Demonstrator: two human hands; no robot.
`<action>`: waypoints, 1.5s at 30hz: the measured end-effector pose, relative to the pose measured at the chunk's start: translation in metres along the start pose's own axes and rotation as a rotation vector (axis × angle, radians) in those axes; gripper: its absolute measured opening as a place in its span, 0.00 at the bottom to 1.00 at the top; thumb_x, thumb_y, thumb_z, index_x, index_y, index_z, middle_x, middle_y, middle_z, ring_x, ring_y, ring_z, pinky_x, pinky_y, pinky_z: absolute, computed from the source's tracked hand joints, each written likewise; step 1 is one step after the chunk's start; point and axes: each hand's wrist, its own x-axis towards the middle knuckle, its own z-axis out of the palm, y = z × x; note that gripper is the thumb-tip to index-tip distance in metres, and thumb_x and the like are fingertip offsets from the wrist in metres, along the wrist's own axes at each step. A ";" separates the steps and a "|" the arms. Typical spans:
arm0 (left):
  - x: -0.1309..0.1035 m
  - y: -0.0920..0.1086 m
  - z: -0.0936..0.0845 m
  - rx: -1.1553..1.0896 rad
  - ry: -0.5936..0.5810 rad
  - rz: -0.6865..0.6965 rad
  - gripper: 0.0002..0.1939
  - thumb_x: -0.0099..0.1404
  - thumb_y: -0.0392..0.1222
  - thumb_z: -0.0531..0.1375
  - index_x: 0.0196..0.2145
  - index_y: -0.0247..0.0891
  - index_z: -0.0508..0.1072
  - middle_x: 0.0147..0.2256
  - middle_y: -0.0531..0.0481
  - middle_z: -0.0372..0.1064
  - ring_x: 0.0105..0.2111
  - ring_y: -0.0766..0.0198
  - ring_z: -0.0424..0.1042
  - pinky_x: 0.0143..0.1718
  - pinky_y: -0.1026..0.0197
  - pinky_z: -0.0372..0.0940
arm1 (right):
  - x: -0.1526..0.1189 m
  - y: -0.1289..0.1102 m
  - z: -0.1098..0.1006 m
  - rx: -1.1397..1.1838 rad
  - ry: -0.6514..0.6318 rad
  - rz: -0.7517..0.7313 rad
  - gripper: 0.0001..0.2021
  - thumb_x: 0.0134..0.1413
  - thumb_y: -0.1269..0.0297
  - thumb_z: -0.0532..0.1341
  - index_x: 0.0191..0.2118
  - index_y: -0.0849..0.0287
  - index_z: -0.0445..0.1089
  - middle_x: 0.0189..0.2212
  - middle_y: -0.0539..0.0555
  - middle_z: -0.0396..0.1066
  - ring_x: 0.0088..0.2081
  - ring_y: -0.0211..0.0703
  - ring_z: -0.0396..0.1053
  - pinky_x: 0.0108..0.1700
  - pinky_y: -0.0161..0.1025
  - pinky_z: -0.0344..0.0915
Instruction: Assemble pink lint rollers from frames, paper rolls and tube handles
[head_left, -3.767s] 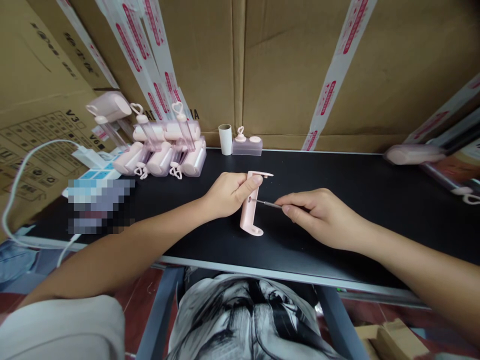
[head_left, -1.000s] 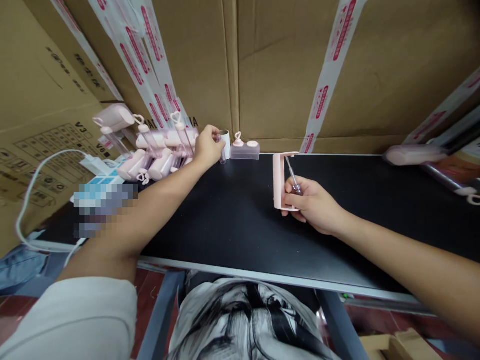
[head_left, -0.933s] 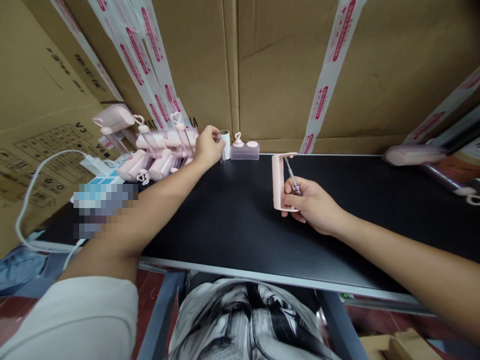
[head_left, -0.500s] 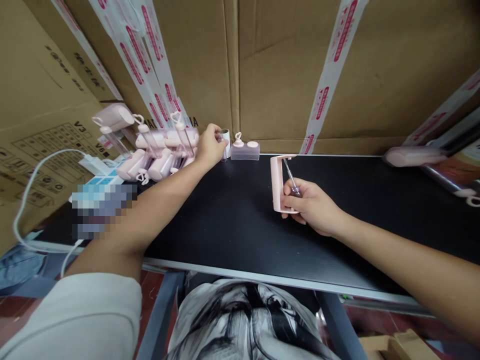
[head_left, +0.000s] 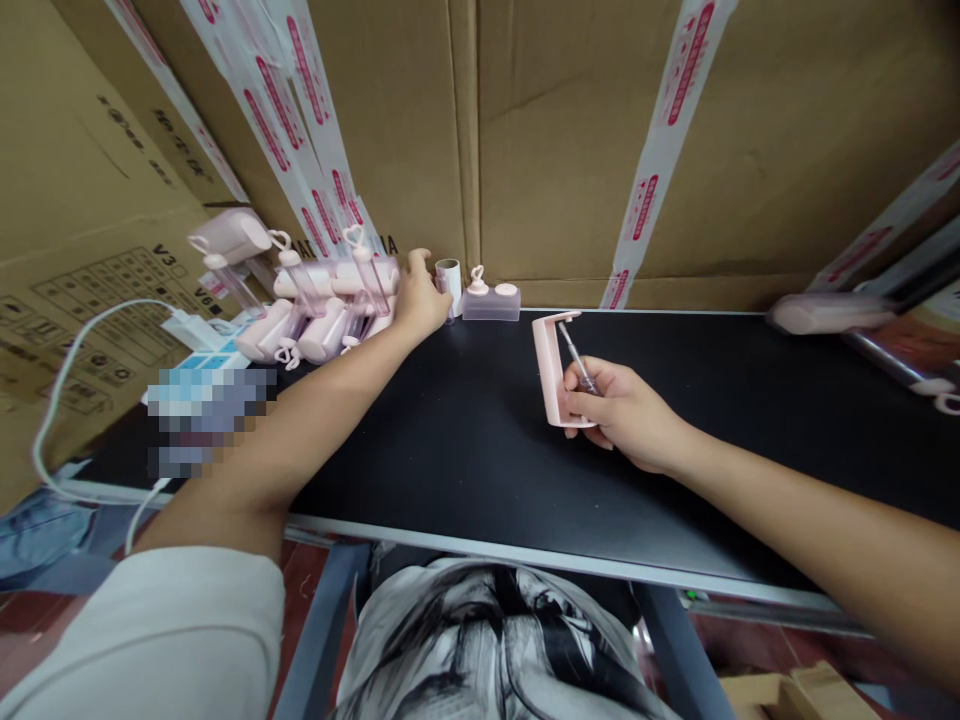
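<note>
My right hand (head_left: 626,410) is closed around a pale pink, U-shaped plastic shell (head_left: 550,375) and a thin metal-shafted tool that looks like a screwdriver (head_left: 576,352). The tool's shaft leans toward the top of the shell; its handle end is mostly hidden by my fingers. Far back on the table, my left hand (head_left: 421,302) has its fingers apart, beside a white hollow cylinder (head_left: 451,283). A small clear tube stands against the cylinder, close to my left thumb. Just right of it sits a translucent lilac block with pink tops (head_left: 491,304).
Pink and clear parts with heart-shaped loops (head_left: 322,325) are piled at the left by a power strip (head_left: 199,360) and white cable. A cardboard wall (head_left: 555,150) rises behind the black table (head_left: 450,450). Another pink part (head_left: 825,313) lies at the far right.
My left hand's fingers have spread and drawn slightly left, off the tube and cylinder. The pink shell in my right hand has tilted a little to the left.
</note>
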 end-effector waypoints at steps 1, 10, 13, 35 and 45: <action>-0.003 0.004 -0.002 0.008 0.027 0.016 0.42 0.52 0.25 0.70 0.61 0.44 0.62 0.56 0.39 0.68 0.59 0.44 0.71 0.65 0.42 0.66 | 0.000 0.000 0.000 -0.003 0.001 0.003 0.16 0.43 0.61 0.72 0.34 0.54 0.65 0.18 0.47 0.71 0.18 0.37 0.65 0.14 0.28 0.50; -0.115 0.077 -0.049 -0.010 -0.213 0.660 0.26 0.73 0.47 0.59 0.66 0.42 0.63 0.61 0.36 0.67 0.61 0.48 0.70 0.60 0.45 0.67 | -0.001 -0.005 0.001 -0.028 -0.015 0.084 0.13 0.40 0.63 0.71 0.32 0.55 0.68 0.18 0.46 0.69 0.15 0.33 0.59 0.12 0.27 0.47; -0.139 0.086 -0.068 0.119 -0.449 1.157 0.18 0.74 0.45 0.59 0.60 0.48 0.72 0.57 0.42 0.75 0.59 0.48 0.72 0.61 0.44 0.62 | -0.002 -0.009 -0.002 -0.022 -0.104 0.193 0.09 0.39 0.65 0.67 0.31 0.57 0.70 0.18 0.46 0.68 0.14 0.29 0.53 0.12 0.26 0.44; -0.091 0.065 -0.021 0.642 -0.542 0.925 0.13 0.76 0.45 0.61 0.51 0.37 0.80 0.40 0.43 0.79 0.40 0.53 0.78 0.34 0.56 0.61 | 0.017 -0.012 -0.021 0.006 0.141 0.114 0.06 0.53 0.71 0.67 0.35 0.58 0.70 0.31 0.56 0.81 0.18 0.32 0.64 0.11 0.27 0.47; -0.041 0.056 0.007 0.721 -0.607 0.928 0.15 0.77 0.42 0.58 0.47 0.32 0.82 0.45 0.38 0.80 0.49 0.48 0.77 0.47 0.51 0.63 | 0.019 -0.004 -0.023 -0.104 0.126 0.076 0.05 0.54 0.66 0.68 0.36 0.57 0.73 0.27 0.53 0.76 0.18 0.33 0.61 0.12 0.29 0.45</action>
